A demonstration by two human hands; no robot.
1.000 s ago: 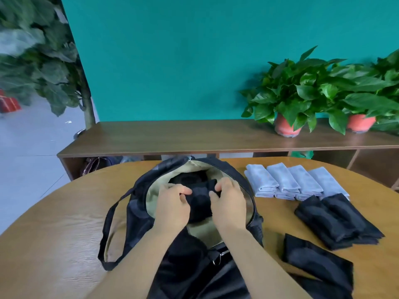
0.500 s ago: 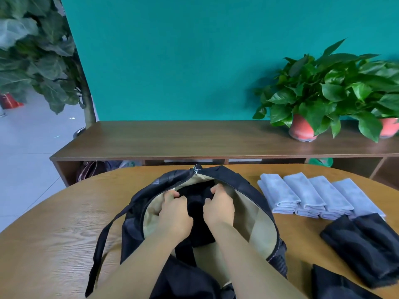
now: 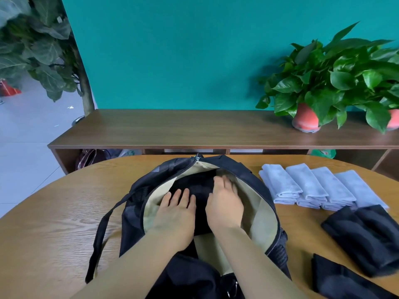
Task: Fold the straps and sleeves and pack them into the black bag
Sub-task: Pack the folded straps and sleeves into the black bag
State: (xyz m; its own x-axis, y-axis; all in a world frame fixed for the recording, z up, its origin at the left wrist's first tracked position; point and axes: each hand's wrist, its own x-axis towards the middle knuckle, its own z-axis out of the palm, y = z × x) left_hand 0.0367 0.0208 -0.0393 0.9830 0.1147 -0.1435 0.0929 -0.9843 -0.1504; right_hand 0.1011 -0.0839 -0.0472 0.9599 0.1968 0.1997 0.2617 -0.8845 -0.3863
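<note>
Uncurled since half a second ago, left hand (image 3: 176, 212) and right hand (image 3: 224, 203) press straight-fingered on a folded black fabric bundle (image 3: 198, 188) inside the open black beige-lined bag (image 3: 239, 168); right of the bag, four folded pale-blue cloths (image 3: 306, 186) and a stack of folded black cloths (image 3: 364, 236) remain unpacked.

The folded black cloth (image 3: 200, 188) inside the black bag (image 3: 244, 171) is mostly covered by the two hands: the left hand (image 3: 176, 212) lies over its left part and the right hand (image 3: 224, 203) over its right. The right hand's fingertips (image 3: 225, 180) are blurred. The bag's near end runs off the bottom edge behind the forearms. At lower right another black folded piece (image 3: 341, 279) is cut by the bottom edge. The second potted plant (image 3: 395, 119) is cut by the right edge. Under the shelf (image 3: 194, 130), a dark reddish bag (image 3: 90, 157) and a green thing (image 3: 322, 153) sit half hidden behind the table (image 3: 54, 223), too little shown to name
</note>
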